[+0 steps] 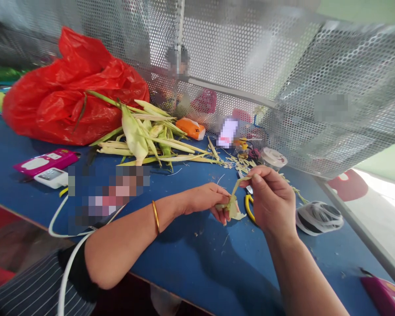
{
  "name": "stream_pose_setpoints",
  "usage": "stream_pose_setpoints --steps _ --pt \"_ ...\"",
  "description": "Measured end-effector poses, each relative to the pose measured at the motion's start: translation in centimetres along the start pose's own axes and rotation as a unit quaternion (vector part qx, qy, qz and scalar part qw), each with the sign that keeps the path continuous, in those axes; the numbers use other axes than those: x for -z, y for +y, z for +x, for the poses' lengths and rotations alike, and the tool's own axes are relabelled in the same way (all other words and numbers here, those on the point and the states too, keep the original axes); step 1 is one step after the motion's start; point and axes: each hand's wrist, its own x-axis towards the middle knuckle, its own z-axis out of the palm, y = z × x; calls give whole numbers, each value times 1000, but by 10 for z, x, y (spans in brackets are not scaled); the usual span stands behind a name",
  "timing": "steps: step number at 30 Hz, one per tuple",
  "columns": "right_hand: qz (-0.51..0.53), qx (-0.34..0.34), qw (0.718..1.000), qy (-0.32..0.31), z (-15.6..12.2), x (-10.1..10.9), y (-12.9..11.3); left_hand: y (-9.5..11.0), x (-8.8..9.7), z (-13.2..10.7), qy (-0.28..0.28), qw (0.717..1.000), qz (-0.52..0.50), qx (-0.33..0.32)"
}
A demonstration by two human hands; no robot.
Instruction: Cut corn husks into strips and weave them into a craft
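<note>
Both hands meet over the blue table [191, 267], working a small folded piece of pale green leaf [233, 210]. My left hand [206, 201], with a gold bangle on the wrist, pinches the folded piece from the left. My right hand [271, 199] is closed on a thin leaf strip [237, 184] that rises from the piece to its fingertips. Yellow-handled pliers [249, 207] lie on the table just behind the hands, partly hidden by the right hand.
A pile of green and pale leaves [145, 136] lies at the back left before a red plastic bag [69, 96]. A pink case [46, 161] and white device [52, 177] sit left. A white coil [318, 217] lies right. Perforated metal screens [283, 66] wall the table's back.
</note>
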Motion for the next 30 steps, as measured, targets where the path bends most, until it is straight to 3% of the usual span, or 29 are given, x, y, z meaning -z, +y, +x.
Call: stream_pose_setpoints --steps 6,12,20,26,30 --pt "34 -17 993 112 8 3 0 -2 -3 -2 -40 999 -5 0" --pt "43 -2 988 150 15 7 -3 1 -6 -2 -44 998 7 33" --pt "-93 -8 994 58 7 7 1 -1 -2 2 -26 998 -47 18" --pt "-140 4 989 41 2 3 3 0 -4 -1 -15 999 -46 -4" --pt "-147 7 987 -71 3 3 4 -4 -6 1 26 999 -44 -18"
